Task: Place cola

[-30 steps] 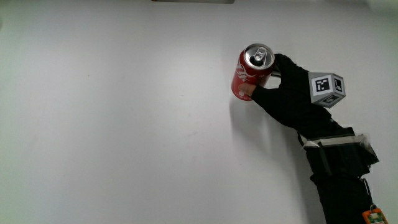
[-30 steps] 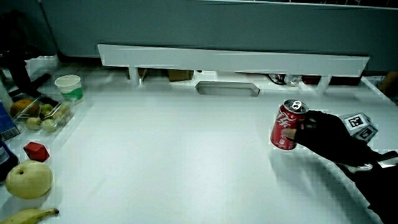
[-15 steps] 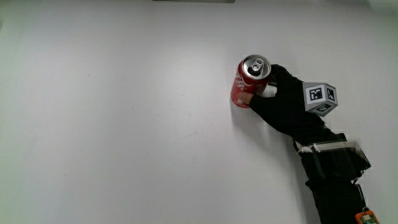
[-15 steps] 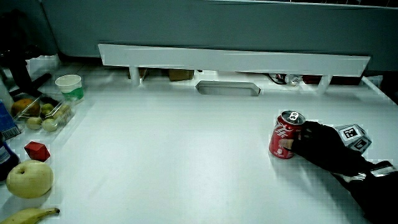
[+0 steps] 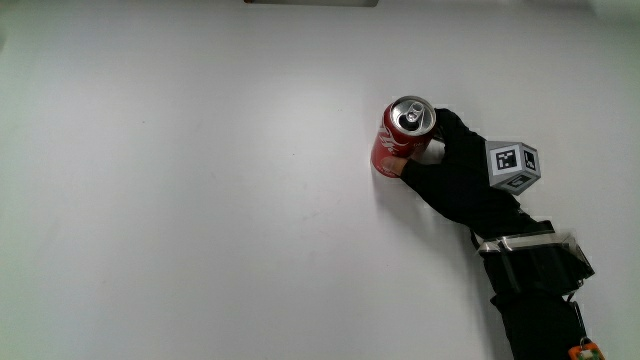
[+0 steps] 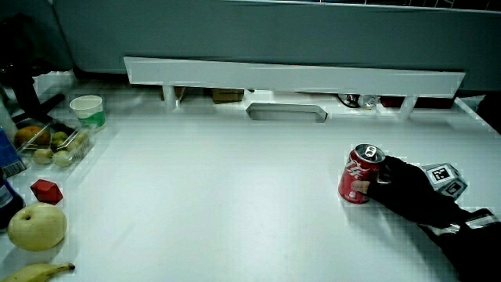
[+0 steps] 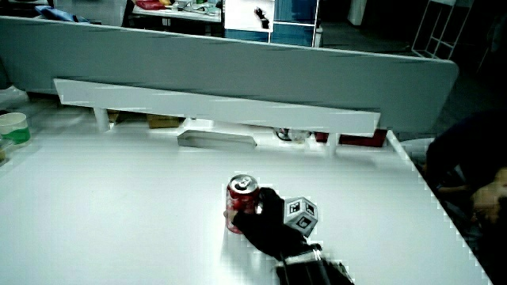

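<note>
A red cola can [image 5: 398, 140] stands upright on the white table [image 5: 200, 200], its silver top showing. The gloved hand [image 5: 440, 165] is wrapped around the can's side nearest the person, thumb and fingers curled on it. In both side views the can [image 6: 358, 175] [image 7: 240, 203] rests on the table with the hand [image 6: 399, 188] [image 7: 265, 222] closed on it. The patterned cube [image 5: 511, 165] sits on the back of the hand.
At the table's edge away from the can lie a pear [image 6: 35, 225], a banana [image 6: 35, 272], a red cube [image 6: 45, 189], a clear box of fruit [image 6: 55, 145] and a white cup [image 6: 87, 110]. A low partition [image 6: 290, 77] runs along the table's end.
The can came down a little with the hand and now rests on the table. The hand's grip has not changed.
</note>
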The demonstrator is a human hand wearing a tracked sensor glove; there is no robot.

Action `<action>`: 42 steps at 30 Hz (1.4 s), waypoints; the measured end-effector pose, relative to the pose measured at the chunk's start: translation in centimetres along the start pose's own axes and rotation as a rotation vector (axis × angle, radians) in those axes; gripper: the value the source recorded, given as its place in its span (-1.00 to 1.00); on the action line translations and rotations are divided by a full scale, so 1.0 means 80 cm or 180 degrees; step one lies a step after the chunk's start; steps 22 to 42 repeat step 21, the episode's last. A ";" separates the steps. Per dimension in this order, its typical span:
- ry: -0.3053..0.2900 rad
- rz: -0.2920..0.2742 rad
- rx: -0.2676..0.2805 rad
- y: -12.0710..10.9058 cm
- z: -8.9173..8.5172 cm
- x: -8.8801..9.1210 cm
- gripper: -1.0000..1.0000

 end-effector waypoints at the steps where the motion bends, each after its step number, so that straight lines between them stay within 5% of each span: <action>1: 0.0015 0.0030 0.0009 0.000 0.001 0.001 -0.45; 12: -0.0255 0.0272 -0.0043 -0.013 0.029 -0.028 -1.00; 21: -0.0732 0.0729 0.0044 -0.042 0.064 -0.088 -1.00; 42: -0.0732 0.0729 0.0044 -0.042 0.064 -0.088 -1.00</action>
